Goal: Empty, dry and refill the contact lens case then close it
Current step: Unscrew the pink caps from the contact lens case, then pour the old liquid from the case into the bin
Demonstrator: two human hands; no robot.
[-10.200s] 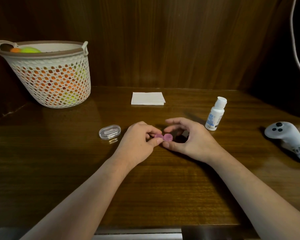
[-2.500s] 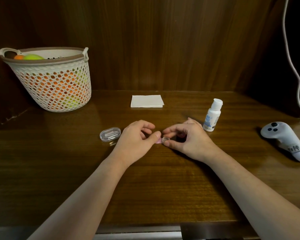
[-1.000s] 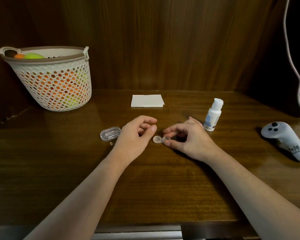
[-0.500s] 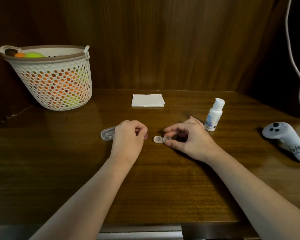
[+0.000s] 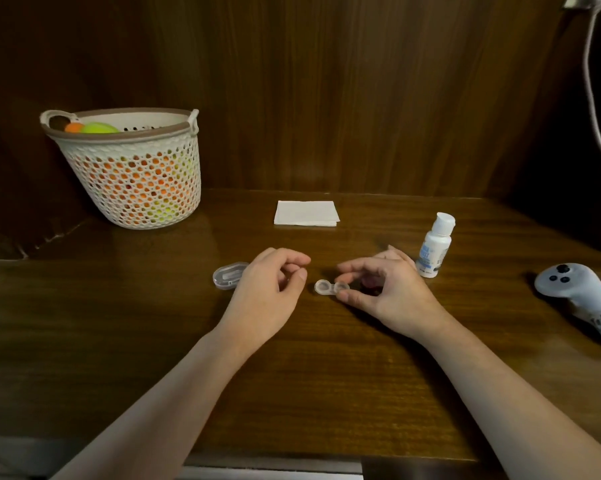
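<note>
lens case, clear with two round wells, lies on the wooden desk between the two hands, both wells uncapped. the right hand pinches its right well between thumb and forefinger; a purplish cap shows in the shadow under that palm. the left hand rests just left of the case, fingers loosely curled, apart from it; whether it holds anything cannot be told. beside its knuckles sits a small clear oval box. a white dropper bottle stands right of the right hand, its blue label too blurred to read. a folded white tissue lies farther back. a perforated basket stands far left, a grey controller with an illegible handwritten tag far right.
</note>
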